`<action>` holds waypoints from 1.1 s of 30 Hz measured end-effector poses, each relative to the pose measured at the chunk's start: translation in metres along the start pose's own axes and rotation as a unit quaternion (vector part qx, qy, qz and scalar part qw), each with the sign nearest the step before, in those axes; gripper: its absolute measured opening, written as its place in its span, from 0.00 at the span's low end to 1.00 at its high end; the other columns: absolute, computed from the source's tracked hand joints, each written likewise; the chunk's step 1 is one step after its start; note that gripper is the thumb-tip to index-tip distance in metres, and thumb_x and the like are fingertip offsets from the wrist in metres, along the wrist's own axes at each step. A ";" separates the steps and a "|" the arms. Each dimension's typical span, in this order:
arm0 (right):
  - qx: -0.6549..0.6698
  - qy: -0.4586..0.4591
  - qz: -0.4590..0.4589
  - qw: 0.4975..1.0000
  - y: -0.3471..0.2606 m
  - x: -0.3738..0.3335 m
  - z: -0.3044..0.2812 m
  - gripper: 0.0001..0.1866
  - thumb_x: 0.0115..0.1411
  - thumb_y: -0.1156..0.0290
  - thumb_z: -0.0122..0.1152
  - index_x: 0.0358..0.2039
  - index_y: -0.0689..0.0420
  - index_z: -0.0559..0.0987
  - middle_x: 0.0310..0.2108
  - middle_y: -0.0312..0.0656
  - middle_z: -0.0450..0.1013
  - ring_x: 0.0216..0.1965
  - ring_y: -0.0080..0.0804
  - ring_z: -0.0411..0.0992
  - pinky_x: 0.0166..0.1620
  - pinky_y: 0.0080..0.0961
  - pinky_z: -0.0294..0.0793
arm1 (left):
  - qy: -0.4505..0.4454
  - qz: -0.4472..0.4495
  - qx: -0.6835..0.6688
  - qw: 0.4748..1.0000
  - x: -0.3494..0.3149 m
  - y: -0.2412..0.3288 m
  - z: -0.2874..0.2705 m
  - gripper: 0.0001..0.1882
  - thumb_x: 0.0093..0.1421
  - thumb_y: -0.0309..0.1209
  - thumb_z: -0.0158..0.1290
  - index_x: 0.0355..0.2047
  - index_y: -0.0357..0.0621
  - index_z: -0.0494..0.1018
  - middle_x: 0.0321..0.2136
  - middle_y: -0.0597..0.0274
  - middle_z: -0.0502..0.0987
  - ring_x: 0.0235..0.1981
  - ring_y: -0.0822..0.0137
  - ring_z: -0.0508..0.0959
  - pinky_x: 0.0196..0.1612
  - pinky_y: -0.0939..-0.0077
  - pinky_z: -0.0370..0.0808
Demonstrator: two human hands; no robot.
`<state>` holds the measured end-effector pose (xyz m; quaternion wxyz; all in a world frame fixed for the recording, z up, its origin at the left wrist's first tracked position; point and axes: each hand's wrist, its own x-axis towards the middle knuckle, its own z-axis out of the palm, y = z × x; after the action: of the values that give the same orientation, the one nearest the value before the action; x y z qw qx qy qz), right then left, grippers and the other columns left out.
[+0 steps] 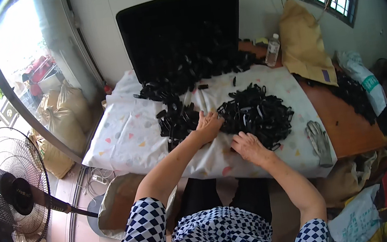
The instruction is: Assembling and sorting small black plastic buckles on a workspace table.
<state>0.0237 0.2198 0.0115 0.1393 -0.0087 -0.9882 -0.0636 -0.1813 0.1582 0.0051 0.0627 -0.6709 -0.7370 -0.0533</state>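
Small black plastic clip-like pieces lie on a white patterned cloth [122,134] in front of me. One group of pieces [176,118] spreads on the left, and a denser heap of pieces [258,115] sits on the right. My left hand [209,125] rests between the two, fingers apart, its fingertips against the heap's left edge. At the heap's near edge is my right hand [251,148], fingers bent and slightly apart, touching the cloth beside the pieces. No piece shows clearly in either hand, though some fingertips are hidden.
A large black bin [180,35] lies tipped at the back, black pieces spilling out. A grey glove [319,142] lies at the right. A plastic bottle [272,51] and brown paper sack [304,39] stand behind. A fan [19,193] and tied sacks [61,127] are at left.
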 end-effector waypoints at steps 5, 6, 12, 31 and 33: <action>0.153 0.148 0.072 0.974 0.014 -0.003 0.006 0.12 0.49 0.74 0.59 0.36 0.58 0.72 0.35 0.43 0.71 0.40 0.42 0.69 0.42 0.34 0.72 | 0.045 0.010 0.002 0.999 -0.006 0.009 0.001 0.19 0.48 0.23 0.53 0.43 0.49 0.69 0.38 0.52 0.72 0.46 0.53 0.74 0.57 0.48 0.56; 0.210 0.172 0.139 0.952 0.015 -0.006 0.011 0.12 0.50 0.75 0.59 0.37 0.60 0.72 0.34 0.45 0.72 0.37 0.42 0.71 0.40 0.31 0.72 | 0.057 0.010 -0.003 0.998 -0.007 0.010 0.003 0.19 0.48 0.23 0.53 0.43 0.51 0.69 0.37 0.52 0.72 0.45 0.54 0.74 0.57 0.48 0.56; 0.459 0.295 0.251 0.799 0.007 0.007 0.012 0.10 0.59 0.74 0.58 0.40 0.61 0.71 0.30 0.36 0.71 0.29 0.22 0.69 0.33 0.19 0.71 | 0.058 -0.034 0.022 0.997 -0.009 0.017 0.003 0.16 0.55 0.26 0.48 0.44 0.57 0.71 0.34 0.53 0.73 0.42 0.55 0.76 0.54 0.51 0.56; 0.648 0.250 0.334 0.637 -0.034 -0.006 0.008 0.09 0.61 0.72 0.55 0.41 0.56 0.72 0.24 0.28 0.65 0.20 0.13 0.59 0.22 0.12 0.57 | -0.031 -0.013 0.001 0.999 -0.008 0.027 -0.007 0.06 0.48 0.29 0.55 0.28 0.47 0.80 0.33 0.54 0.79 0.36 0.56 0.81 0.31 0.65 0.78; 0.637 0.260 0.362 0.629 -0.035 -0.010 0.008 0.09 0.61 0.71 0.55 0.42 0.55 0.72 0.24 0.28 0.65 0.20 0.13 0.59 0.22 0.11 0.57 | 0.005 -0.009 -0.013 1.000 0.002 0.027 0.003 0.07 0.48 0.27 0.54 0.28 0.45 0.79 0.27 0.53 0.79 0.31 0.54 0.81 0.29 0.62 0.77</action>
<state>0.0297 0.1866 -0.0035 0.3729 -0.2577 -0.6230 0.6375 -0.1550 0.1626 0.0027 0.0577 -0.6648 -0.7418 -0.0666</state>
